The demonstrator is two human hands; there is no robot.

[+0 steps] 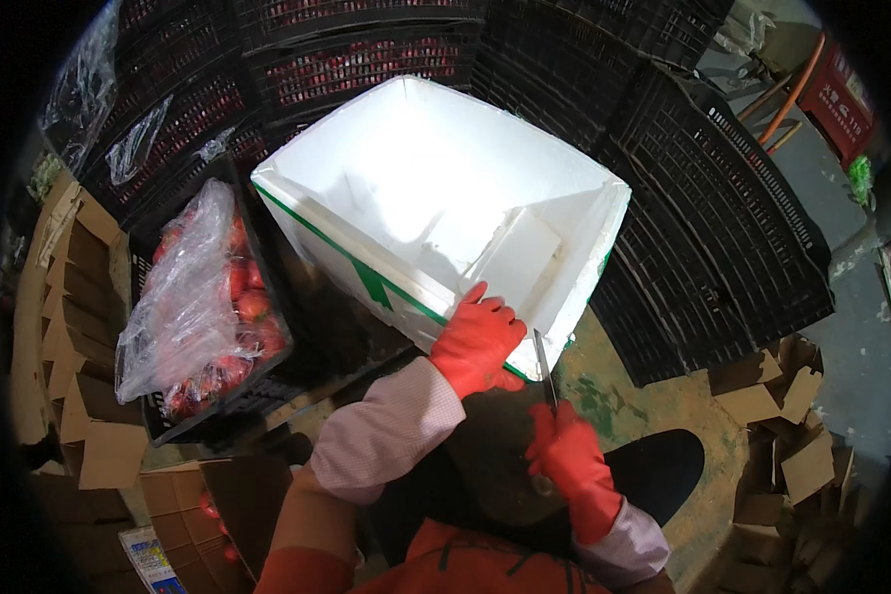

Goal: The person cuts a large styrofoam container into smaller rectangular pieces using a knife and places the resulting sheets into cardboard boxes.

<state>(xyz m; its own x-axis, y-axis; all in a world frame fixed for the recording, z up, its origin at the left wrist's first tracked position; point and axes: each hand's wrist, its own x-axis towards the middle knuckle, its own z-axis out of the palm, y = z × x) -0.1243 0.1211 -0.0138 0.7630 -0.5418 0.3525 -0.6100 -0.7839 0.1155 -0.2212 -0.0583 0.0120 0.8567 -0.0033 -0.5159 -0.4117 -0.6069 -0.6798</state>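
Note:
A white polystyrene foam box (319, 230) with green stripes stands open before me, tilted towards me. My left hand (482, 341), in a red rubber glove, grips its near wall, with fingers over the rim and the thumb outside. In my right hand (572, 453), also gloved in red, is a knife (545, 371). Its blade points away from me and meets the rim at the box's near right corner. Inside the box, a rectangular white foam piece (523, 249) lies near that corner. Most of the knife's handle is hidden in my fist.
To the left, a black plastic crate (286, 349) holds red round fruit (256, 306) partly covered by clear plastic film (193, 297). Stacked black crates (549, 67) stand behind the box and more (705, 223) at right. Open cardboard boxes (809, 468) line both sides.

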